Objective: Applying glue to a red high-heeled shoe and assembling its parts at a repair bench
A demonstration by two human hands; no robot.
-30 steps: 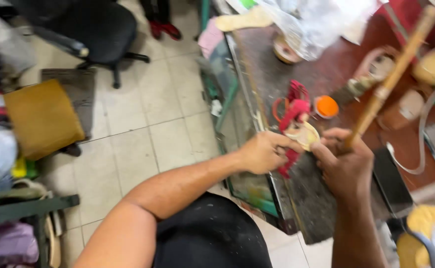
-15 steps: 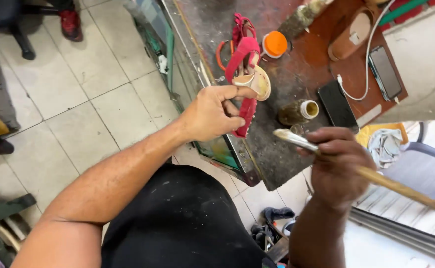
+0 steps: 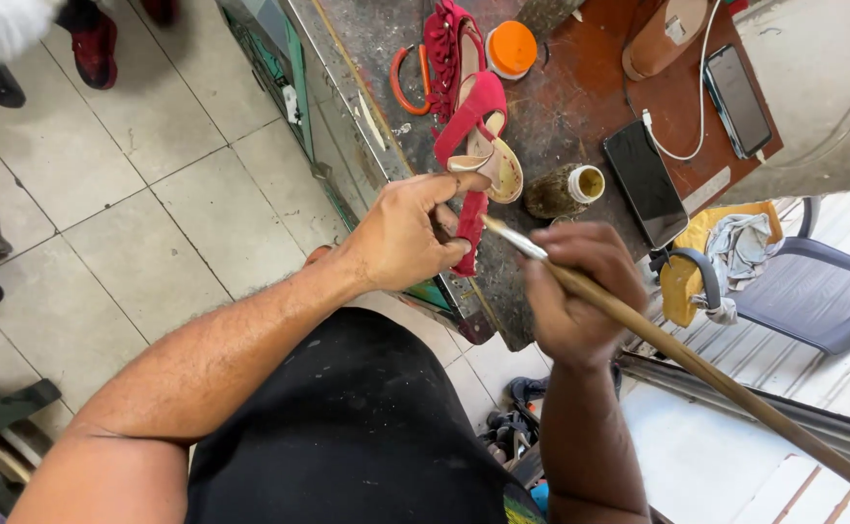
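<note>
The red strappy sandal with a tan insole [image 3: 478, 160] sits at the edge of the dark, stained workbench [image 3: 561, 116], lifted at its near end. The left hand [image 3: 405, 233] grasps it there — thumb and fingers pinched on the insole and red strap. The right hand [image 3: 575, 291] is clenched around a long wooden-handled brush [image 3: 677, 354]; the metal ferrule and bristle end point at the sandal, just beside the left thumb, and the handle runs off to the lower right. A second red sandal [image 3: 441, 49] lies behind the first. Near them stand a small glue-crusted jar [image 3: 563, 189] and an orange-lidded container [image 3: 512, 49]. Farther right — two dark smartphones [image 3: 645, 184] and a white cable [image 3: 687, 146]. A grey chair [image 3: 813, 291] stands beyond the bench.
</note>
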